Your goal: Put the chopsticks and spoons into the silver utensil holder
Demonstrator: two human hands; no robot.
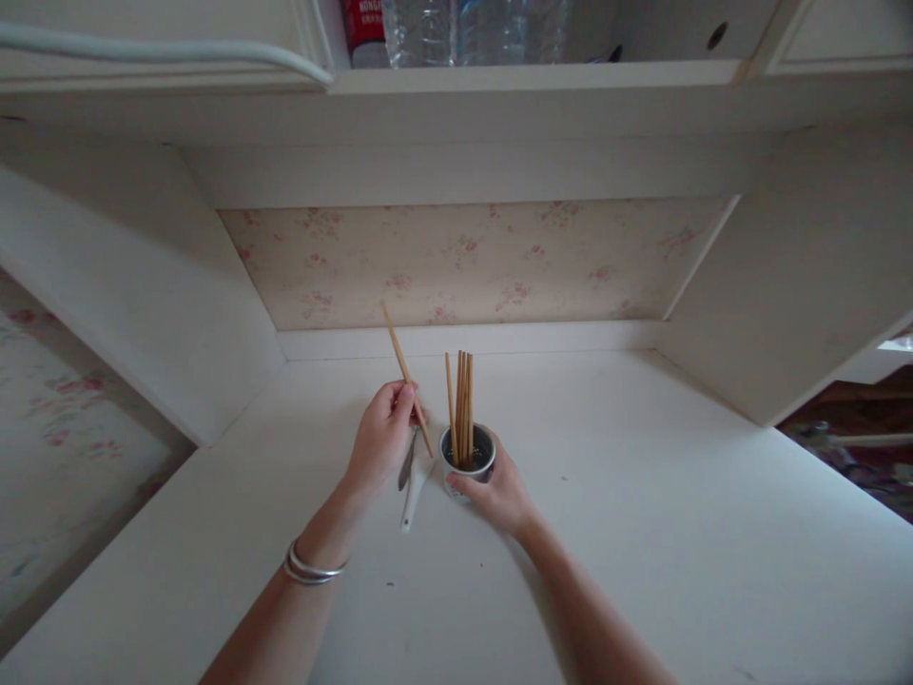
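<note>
My left hand [389,423] pinches a wooden chopstick [399,354] that slants up and to the left, its lower end close to the cup; whether a second one lies along it I cannot tell. My right hand [503,490] is wrapped round a round grey-white cup [446,466] on the white surface. Several more chopsticks [463,400] stand upright inside the cup. Left of the cup lie a white spoon [412,499] and a dark metal utensil [407,464], both partly hidden by my left hand and the chopstick.
The white desk top [642,533] is bounded by side panels and a flowered back wall [463,262]. Overhead runs a shelf [534,78] with clear plastic bottles [492,33] and a red package [366,29]. A white cable [164,43] crosses the upper left.
</note>
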